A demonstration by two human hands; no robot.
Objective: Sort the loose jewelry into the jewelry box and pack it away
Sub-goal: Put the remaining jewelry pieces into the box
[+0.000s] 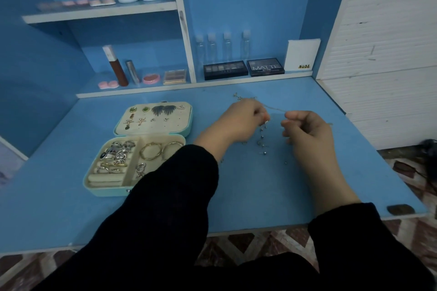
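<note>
An open mint-green jewelry box (pixel 94 188) lies at the left of the blue desk. Its lid (pixel 153 118) carries earrings pinned to a cream panel. Its base holds rings (pixel 118 153) on the left and two gold bangles (pixel 160 150) on the right. My left hand (pixel 238 120) pinches a dangling silver piece (pixel 264 129) above the desk. My right hand (pixel 307 130) has curled fingers pinching a thin chain (pixel 274 108) that runs between both hands. Small loose studs (pixel 263 149) lie on the desk under my hands. More chain (pixel 238 97) lies just beyond my left hand.
The blue desk (pixel 260 196) ends at a front edge near my body. Shelves behind hold clear small bottles (pixel 220 46), black makeup palettes (pixel 243 68), a white card (pixel 302 56), lipstick tubes (pixel 118 66) and pink cases (pixel 108 84). A white wall panel (pixel 390 54) stands at the right.
</note>
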